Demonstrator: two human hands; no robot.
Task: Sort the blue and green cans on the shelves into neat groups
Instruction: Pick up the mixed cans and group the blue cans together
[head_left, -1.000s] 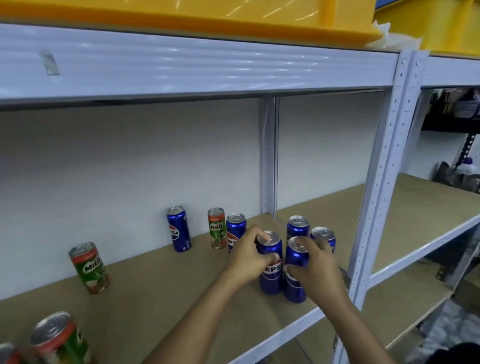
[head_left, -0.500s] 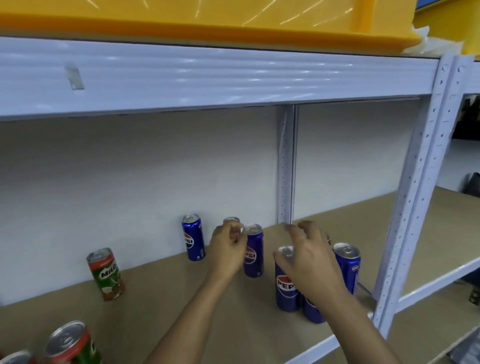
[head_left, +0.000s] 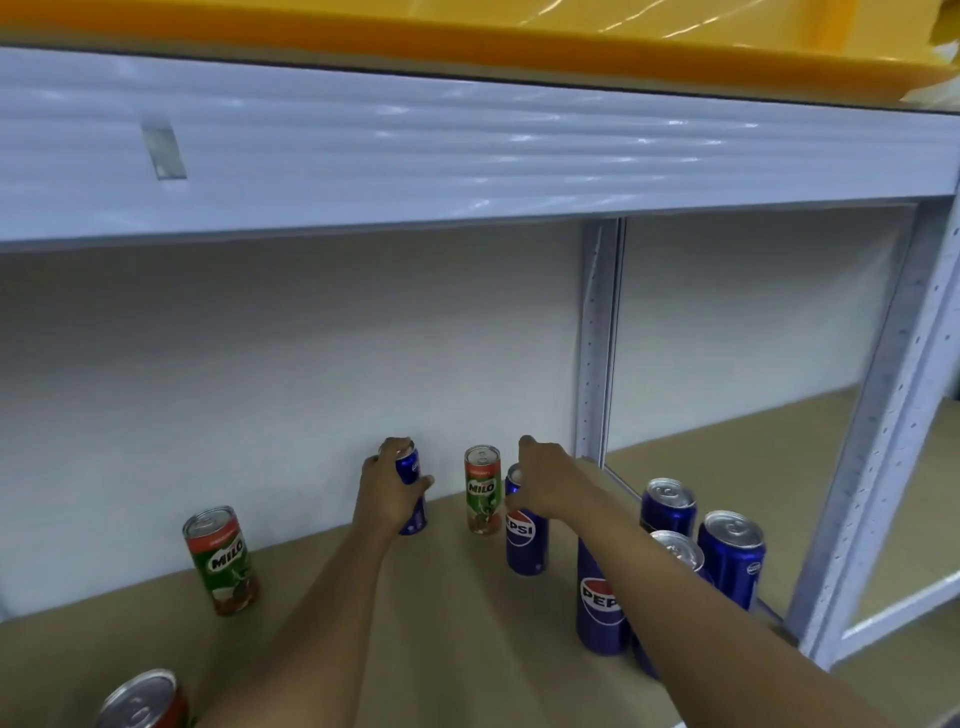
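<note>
On the brown shelf board (head_left: 457, 613) my left hand (head_left: 387, 491) grips a blue Pepsi can (head_left: 410, 475) standing near the back wall. My right hand (head_left: 545, 480) holds the top of another blue Pepsi can (head_left: 524, 535) beside a green Milo can (head_left: 482, 489). Several blue cans are grouped at the right: one at the front (head_left: 597, 608) partly behind my right forearm, one at the back (head_left: 667, 506) and one at the far right (head_left: 730, 558). A green Milo can (head_left: 222, 561) stands at the left. Another Milo can (head_left: 140, 701) shows at the bottom edge.
A white upright post (head_left: 883, 441) stands close to the right of the blue group, and a rear post (head_left: 597, 338) is behind it. The white beam of the upper shelf (head_left: 467, 150) hangs overhead with a yellow bin (head_left: 467, 31) on it. Another shelf bay (head_left: 753, 457) lies to the right.
Both hands left the front blue cans and reached toward the back. My left hand now grips the far blue can and my right hand holds the blue can beside the Milo can.
</note>
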